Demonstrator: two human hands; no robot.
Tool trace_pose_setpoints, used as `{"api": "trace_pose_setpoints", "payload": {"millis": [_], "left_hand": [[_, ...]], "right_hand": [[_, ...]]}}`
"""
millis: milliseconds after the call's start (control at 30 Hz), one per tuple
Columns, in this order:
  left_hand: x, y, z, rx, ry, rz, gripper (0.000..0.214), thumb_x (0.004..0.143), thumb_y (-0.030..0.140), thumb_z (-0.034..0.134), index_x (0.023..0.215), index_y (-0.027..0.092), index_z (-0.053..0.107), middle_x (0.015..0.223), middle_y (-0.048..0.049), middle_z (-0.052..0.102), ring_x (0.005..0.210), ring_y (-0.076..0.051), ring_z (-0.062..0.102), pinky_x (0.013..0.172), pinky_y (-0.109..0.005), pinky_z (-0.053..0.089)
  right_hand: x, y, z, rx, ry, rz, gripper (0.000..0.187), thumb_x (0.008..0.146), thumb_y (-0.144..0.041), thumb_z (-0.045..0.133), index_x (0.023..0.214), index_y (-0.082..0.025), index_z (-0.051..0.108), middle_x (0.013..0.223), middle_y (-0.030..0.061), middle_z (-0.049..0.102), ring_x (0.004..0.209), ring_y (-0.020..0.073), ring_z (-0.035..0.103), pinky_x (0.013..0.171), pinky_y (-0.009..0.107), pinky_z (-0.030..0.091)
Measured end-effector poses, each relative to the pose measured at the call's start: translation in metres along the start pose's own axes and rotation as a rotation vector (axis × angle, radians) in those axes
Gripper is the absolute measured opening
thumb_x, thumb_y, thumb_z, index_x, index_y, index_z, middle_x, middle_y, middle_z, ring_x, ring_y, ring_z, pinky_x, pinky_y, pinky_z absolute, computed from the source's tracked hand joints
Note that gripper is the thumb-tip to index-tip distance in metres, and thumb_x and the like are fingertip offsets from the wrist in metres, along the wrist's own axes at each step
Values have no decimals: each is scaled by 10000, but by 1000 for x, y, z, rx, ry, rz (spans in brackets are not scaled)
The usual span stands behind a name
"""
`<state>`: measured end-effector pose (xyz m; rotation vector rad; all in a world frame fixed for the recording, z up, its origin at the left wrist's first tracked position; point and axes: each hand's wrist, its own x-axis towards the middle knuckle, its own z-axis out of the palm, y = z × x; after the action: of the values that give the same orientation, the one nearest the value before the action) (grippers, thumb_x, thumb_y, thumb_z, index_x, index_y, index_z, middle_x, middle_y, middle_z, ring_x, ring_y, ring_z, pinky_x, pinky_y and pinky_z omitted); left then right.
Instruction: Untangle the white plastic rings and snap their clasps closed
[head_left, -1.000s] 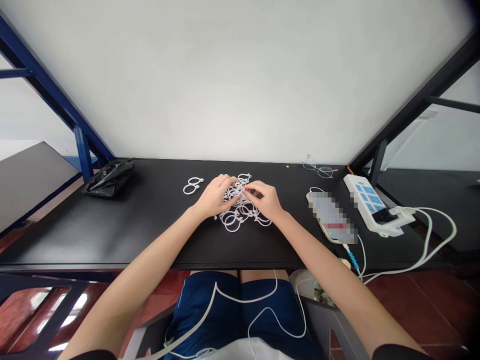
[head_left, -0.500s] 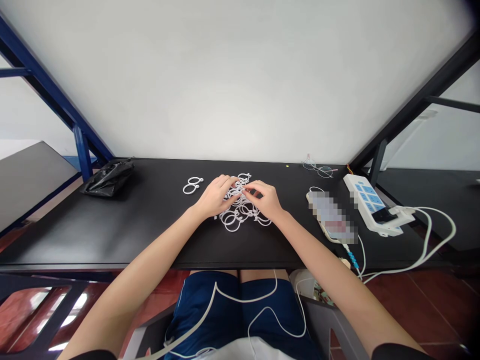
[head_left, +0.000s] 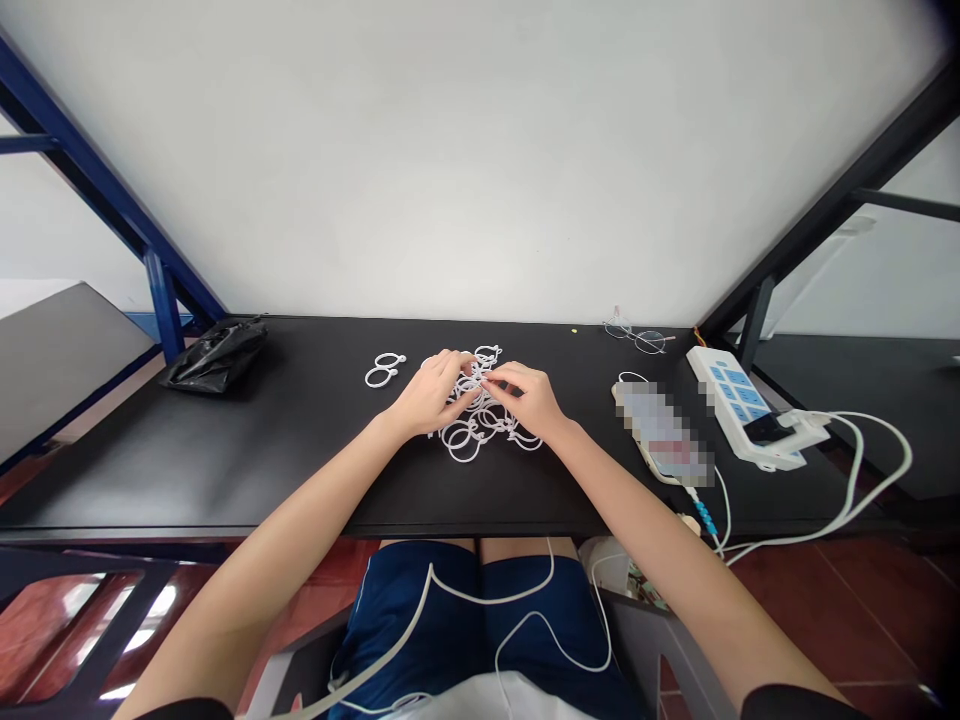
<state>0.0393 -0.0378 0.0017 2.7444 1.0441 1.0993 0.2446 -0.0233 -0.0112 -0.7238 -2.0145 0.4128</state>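
Note:
Several white plastic curtain rings (head_left: pixel 463 440), each with a small knob or eyelet, lie tangled in a pile on the black desk (head_left: pixel 300 450). My left hand (head_left: pixel 431 395) curls over the pile's left side, thumb and fingers around a ring; its fingertips are partly hidden. From the right, my right hand (head_left: pixel 529 395) pinches part of a white ring between thumb and forefinger, close to the left fingertips. Left of the pile lies a separate pair of rings (head_left: pixel 382 371), side by side.
A black plastic bag (head_left: pixel 216 355) sits at the desk's left. To the right are glasses (head_left: pixel 649 342), a phone (head_left: pixel 664 430) with a charging cable, and a white power strip (head_left: pixel 742 405) with a plug. A white wall (head_left: pixel 480 160) rises behind.
My right fingertips have shifted slightly left, toward the left hand. My left hand has hardly moved, and the separate pair of rings lies as before.

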Motion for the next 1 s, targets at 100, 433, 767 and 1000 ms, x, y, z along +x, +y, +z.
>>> {"api": "trace_pose_setpoints", "payload": {"millis": [100,433,767,1000], "left_hand": [[0,1,0,-8,8,-11,251,939,337,509,1114,168,448,1008,-91,596,910,-228,538,829,-381,456],[0,-4,-1,-13,-30,-75,262,958,405,479,1076,170,475,997,-91,601,916,-231,525,827,-382,457],[1,-7,1,-9,-1,-81,214,962,389,460,995,178,471,844,-50,556,812,-204,506,768,-349,449],[0,-8,2,-16,10,-70,217,958,388,476,997,176,469,803,-35,536,790,-196,496,742,-335,447]], "right_hand": [[0,0,-1,1,-14,-30,140,905,-268,595,923,-202,718,872,59,710,767,176,651,573,291,546],[0,-3,0,26,-24,-62,138,911,-277,594,925,-199,708,852,60,700,748,171,636,559,285,534],[1,-5,-6,-72,-170,-12,204,959,-321,518,929,-190,671,849,51,664,737,154,601,624,283,495],[2,-10,-8,-106,-217,-38,201,980,-302,479,901,-190,626,813,34,652,745,153,581,685,281,455]]}}
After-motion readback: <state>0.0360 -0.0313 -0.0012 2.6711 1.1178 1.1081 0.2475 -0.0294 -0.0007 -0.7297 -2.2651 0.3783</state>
